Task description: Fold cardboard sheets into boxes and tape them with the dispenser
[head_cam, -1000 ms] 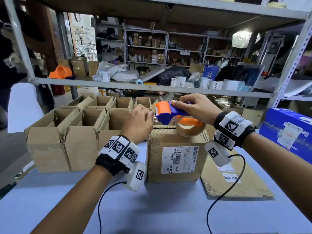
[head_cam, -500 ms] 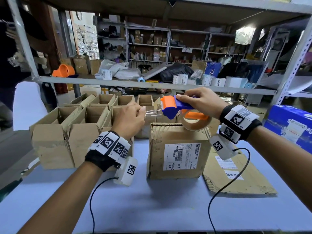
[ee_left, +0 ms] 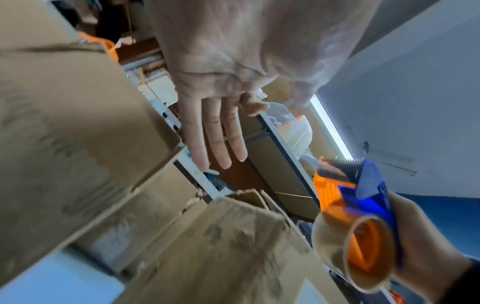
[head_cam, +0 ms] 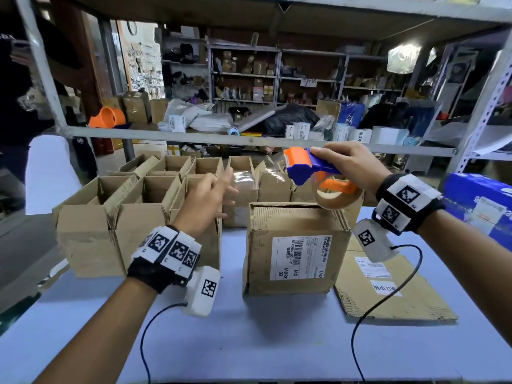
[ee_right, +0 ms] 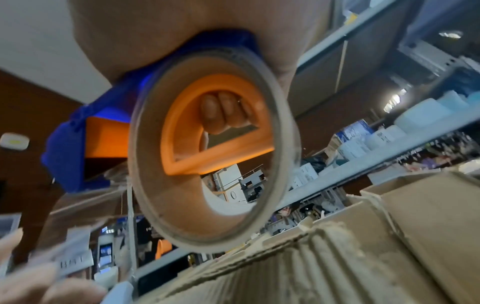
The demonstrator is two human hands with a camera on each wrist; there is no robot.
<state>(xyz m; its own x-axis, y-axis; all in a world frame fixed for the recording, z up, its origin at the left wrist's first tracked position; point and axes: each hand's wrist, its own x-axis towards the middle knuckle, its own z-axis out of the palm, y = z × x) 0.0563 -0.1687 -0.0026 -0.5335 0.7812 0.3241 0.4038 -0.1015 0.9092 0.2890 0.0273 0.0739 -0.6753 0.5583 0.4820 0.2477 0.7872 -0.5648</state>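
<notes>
My right hand [head_cam: 352, 167] grips the blue-and-orange plastic tape dispenser [head_cam: 310, 169] above the labelled brown cardboard box [head_cam: 296, 245] on the pale blue desk [head_cam: 249, 342], while my left hand [head_cam: 206, 200] hovers beside it, fingers spread, holding nothing I can see.

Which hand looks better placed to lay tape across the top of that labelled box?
Probably the right hand: it grips the tape dispenser just above the labelled box. The left hand, fingers straight and holding nothing, hangs beside the box and could steady it.
</notes>
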